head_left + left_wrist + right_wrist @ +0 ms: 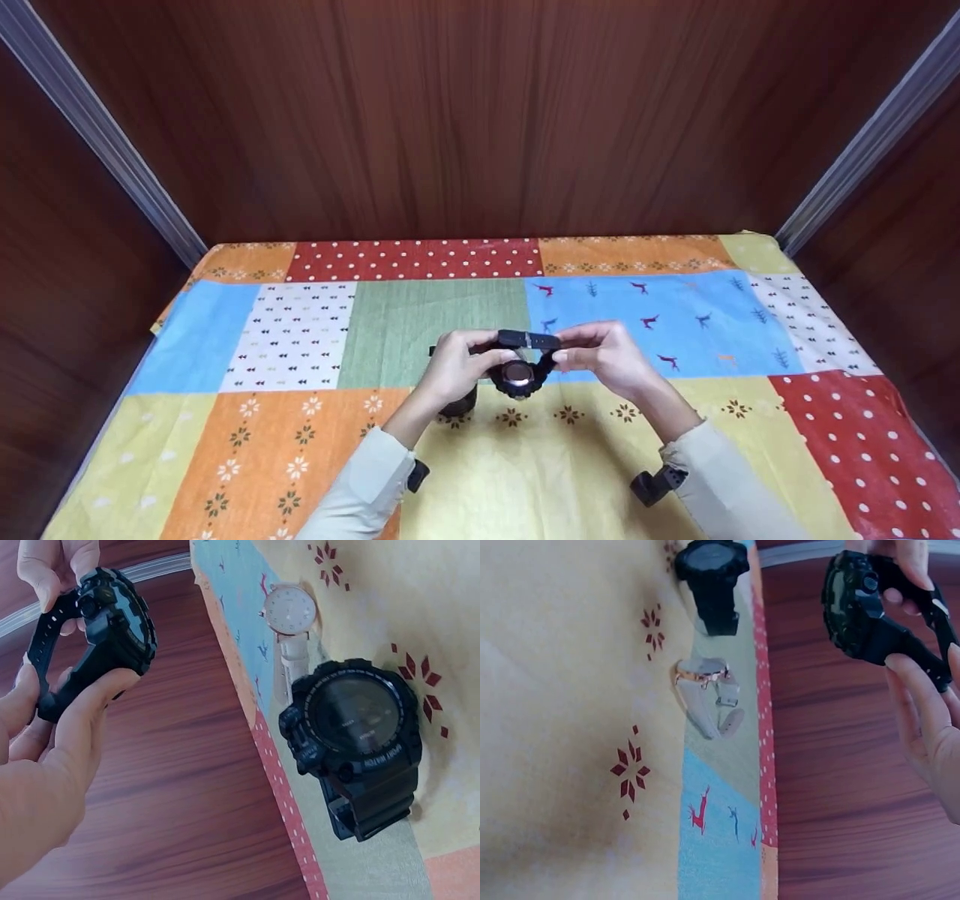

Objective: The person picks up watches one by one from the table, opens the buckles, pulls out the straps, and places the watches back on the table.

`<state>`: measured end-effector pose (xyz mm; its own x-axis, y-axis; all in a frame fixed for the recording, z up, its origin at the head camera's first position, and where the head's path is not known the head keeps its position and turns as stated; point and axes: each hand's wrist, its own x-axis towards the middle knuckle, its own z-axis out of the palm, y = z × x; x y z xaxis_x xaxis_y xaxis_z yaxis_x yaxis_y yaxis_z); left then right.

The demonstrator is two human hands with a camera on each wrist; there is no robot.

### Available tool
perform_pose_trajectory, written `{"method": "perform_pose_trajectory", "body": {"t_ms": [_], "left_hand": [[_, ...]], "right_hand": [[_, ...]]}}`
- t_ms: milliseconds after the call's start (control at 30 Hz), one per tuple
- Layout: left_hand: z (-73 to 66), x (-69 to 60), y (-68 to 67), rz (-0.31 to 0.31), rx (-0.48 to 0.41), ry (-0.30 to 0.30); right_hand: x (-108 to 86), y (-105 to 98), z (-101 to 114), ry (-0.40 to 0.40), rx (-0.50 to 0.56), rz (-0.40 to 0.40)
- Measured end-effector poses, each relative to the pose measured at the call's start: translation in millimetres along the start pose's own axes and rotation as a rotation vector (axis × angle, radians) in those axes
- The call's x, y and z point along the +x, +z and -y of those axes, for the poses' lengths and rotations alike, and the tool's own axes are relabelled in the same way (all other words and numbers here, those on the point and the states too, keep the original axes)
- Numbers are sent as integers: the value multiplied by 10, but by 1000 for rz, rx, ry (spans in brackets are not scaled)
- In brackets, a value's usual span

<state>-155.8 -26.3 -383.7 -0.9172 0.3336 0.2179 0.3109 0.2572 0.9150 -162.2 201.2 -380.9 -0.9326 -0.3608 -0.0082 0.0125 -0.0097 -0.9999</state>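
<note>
A black digital sports watch (517, 375) is held up between both hands, its strap looped and its round face towards the head camera. My left hand (448, 367) pinches one side of the strap between thumb and fingers. On the other side, my right hand (611, 361) grips the strap near its holes. In the left wrist view, the held watch (116, 622) shows side buttons and a perforated strap end. A second black sports watch (356, 724) lies on the tablecloth, partly hidden by my left hand in the head view. Beside it rests a white-strapped watch (705, 690) with a rose-gold case.
A patchwork-patterned tablecloth (442, 322) covers the table. Brown wood-grain panels (480, 120) rise behind and at both sides, with metal corner strips (112, 135). Black wrist-worn devices (654, 486) sit at the cuffs of the light sleeves (735, 480).
</note>
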Motion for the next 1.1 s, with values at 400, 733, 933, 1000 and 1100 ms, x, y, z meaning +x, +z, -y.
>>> {"method": "perform_pose_trajectory", "body": {"t_ms": [400,733,933,1000,1100], "left_hand": [[-33,-21,-23,27,38,-109],[-53,-27,-29,-1,46,-59],[-63,-25,-8,-26,82,-48],[-67,-24,-2,-28,97,-41],[-75,-23,8,-32,109,-31]], "right_hand": [[-19,-28,29,19,-81,1],[-23,-11,54,37,-93,4],[-18,6,68,55,-135,9],[-19,4,68,58,-145,9],[-21,7,65,52,-167,6]]}}
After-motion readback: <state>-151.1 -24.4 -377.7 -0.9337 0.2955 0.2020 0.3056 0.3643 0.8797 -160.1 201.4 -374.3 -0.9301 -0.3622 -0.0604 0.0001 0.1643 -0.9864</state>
